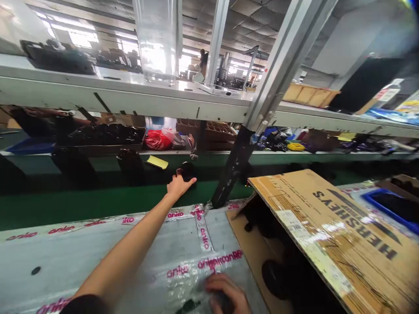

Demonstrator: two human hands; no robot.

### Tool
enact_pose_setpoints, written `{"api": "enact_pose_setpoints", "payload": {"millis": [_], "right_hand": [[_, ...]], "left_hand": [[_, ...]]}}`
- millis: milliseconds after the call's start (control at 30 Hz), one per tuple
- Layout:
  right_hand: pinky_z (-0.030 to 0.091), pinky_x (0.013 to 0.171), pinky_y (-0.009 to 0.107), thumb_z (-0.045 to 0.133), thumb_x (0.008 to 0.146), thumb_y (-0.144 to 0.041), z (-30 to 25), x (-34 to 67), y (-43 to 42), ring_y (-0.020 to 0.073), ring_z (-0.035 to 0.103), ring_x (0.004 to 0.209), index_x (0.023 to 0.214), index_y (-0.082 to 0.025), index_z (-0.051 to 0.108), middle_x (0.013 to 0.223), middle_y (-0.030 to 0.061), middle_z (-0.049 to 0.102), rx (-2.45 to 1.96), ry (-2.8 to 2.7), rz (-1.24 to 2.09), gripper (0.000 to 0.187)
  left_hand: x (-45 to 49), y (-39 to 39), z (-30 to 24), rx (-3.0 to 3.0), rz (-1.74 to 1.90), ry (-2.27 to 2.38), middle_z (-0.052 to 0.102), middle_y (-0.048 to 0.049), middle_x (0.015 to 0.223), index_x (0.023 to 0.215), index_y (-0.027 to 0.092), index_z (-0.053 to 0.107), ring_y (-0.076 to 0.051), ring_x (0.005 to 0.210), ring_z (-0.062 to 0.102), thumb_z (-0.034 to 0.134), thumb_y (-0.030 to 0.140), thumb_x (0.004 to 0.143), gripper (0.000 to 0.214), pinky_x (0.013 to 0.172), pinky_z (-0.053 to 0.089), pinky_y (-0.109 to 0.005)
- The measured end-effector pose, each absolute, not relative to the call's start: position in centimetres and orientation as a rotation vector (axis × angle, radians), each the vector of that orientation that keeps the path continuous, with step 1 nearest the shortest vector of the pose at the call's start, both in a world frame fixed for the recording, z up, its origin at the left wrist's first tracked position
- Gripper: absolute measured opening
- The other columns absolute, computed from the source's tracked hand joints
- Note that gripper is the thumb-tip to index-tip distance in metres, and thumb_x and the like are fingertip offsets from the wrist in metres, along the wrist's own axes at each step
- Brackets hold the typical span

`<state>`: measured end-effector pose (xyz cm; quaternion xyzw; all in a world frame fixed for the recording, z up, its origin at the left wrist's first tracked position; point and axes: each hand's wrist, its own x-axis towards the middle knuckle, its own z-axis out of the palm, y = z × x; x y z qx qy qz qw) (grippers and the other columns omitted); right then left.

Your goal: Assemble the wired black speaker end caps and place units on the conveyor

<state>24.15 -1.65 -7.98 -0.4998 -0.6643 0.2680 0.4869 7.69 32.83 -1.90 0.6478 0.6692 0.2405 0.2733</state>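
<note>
My left arm reaches far forward over the worktop, and my left hand [178, 185] closes round a small dark rounded part [187, 171] on the green conveyor belt [81, 203]. My right hand [227, 294] rests low at the near edge of the grey, tape-covered worktop [65, 253]; its fingers are curled over something dark that I cannot make out. More dark rounded parts [273, 274] lie inside an open cardboard box [327, 235] on the right.
A slanted metal post [262, 109] rises from the belt's edge to an overhead shelf [131, 93]. Dark items, a red bag [156, 140] and a yellow pad [157, 162] sit beyond the belt. A blue bin [389, 205] stands at the far right.
</note>
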Motion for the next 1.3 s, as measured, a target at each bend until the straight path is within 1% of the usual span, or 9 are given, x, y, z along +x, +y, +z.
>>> {"api": "enact_pose_setpoints", "payload": {"millis": [167,267,467,633,733,900,1100,1200,1300], "right_hand": [[0.063,0.101,0.051,0.066,0.087,-0.023,-5.4,31.5,-2.6,0.0329,0.077,0.114,0.125,-0.031,0.08,0.125,0.0093,0.08,-1.813,-1.665,0.113,0.041],[0.058,0.1,0.067,0.069,0.083,-0.03,-5.7,36.3,-3.8,0.0463,0.072,0.118,0.139,-0.02,0.072,0.134,0.0208,0.075,-2.105,-1.654,-0.118,0.058],[0.062,0.094,0.058,0.069,0.078,-0.025,-8.3,40.0,-4.5,0.0442,0.075,0.111,0.13,-0.022,0.078,0.127,0.0173,0.08,-2.295,-1.877,-0.187,0.054],[0.061,0.101,0.056,0.065,0.09,-0.041,-7.3,36.8,-2.2,0.0387,0.075,0.119,0.133,-0.023,0.074,0.13,0.0154,0.079,-1.989,-1.72,0.038,0.048],[0.059,0.109,0.051,0.065,0.094,-0.043,-6.2,32.6,-0.9,0.0339,0.07,0.13,0.143,-0.025,0.068,0.141,0.0143,0.073,-1.785,-1.756,0.363,0.052],[0.043,0.128,0.058,0.059,0.085,-0.014,-5.8,27.2,0.7,0.0337,0.053,0.151,0.153,-0.026,0.061,0.157,0.0129,0.06,-1.692,-2.003,0.668,0.069],[0.03,0.132,0.067,0.061,0.085,-0.015,-4.3,26.1,0.8,0.0388,0.027,0.167,0.161,-0.027,0.054,0.176,0.0127,0.037,-1.597,-2.084,0.855,0.077],[0.041,0.129,0.058,0.065,0.09,-0.022,-2.2,25.5,0.6,0.035,0.045,0.158,0.159,-0.033,0.054,0.17,0.0106,0.047,-1.447,-1.974,0.959,0.071],[0.058,0.108,0.042,0.063,0.099,-0.031,-0.6,24.3,1.2,0.0262,0.072,0.118,0.143,-0.031,0.068,0.137,0.0092,0.073,-1.259,-1.813,1.105,0.045]], "left_hand": [[6.3,33.5,0.8,1.762,0.524,1.862,0.068,-0.0146,0.14,0.144,0.018,0.06,-0.033,0.125,0.069,0.071,0.046,0.102,0.053,0.108,0.056,-0.057],[3.7,32.0,3.0,1.854,0.593,1.854,0.069,-0.0215,0.136,0.154,0.013,0.05,-0.045,0.129,0.067,0.079,0.047,0.091,0.077,0.112,0.048,-0.065],[-0.9,22.3,6.0,2.177,0.824,1.613,0.06,-0.0112,0.143,0.156,0.029,0.045,-0.038,0.13,0.065,0.081,0.031,0.07,0.093,0.118,0.047,-0.057],[-3.0,10.8,4.0,2.271,1.118,1.123,0.049,-0.014,0.15,0.156,0.033,0.038,-0.04,0.141,0.055,0.077,0.017,0.066,0.099,0.115,0.051,-0.055],[-3.4,5.7,1.3,2.164,1.141,0.985,0.043,-0.0182,0.156,0.159,0.031,0.032,-0.043,0.151,0.045,0.077,0.014,0.068,0.103,0.117,0.049,-0.058],[-3.0,1.0,-3.1,1.864,1.137,0.96,0.039,-0.0197,0.168,0.165,0.03,0.024,-0.044,0.163,0.029,0.077,0.024,0.083,0.097,0.127,0.036,-0.063],[-2.5,0.2,-2.7,1.416,0.97,1.118,0.052,-0.013,0.165,0.16,0.027,0.046,-0.037,0.153,0.048,0.048,0.053,0.109,0.058,0.13,0.036,-0.051],[-2.9,1.8,-0.9,1.465,0.818,1.099,0.062,-0.0105,0.157,0.154,0.026,0.057,-0.035,0.146,0.054,0.051,0.053,0.108,0.053,0.128,0.038,-0.049],[-3.4,3.6,1.3,1.55,0.659,0.992,0.062,-0.0067,0.158,0.154,0.03,0.058,-0.032,0.146,0.055,0.05,0.048,0.109,0.05,0.128,0.038,-0.047]]}}
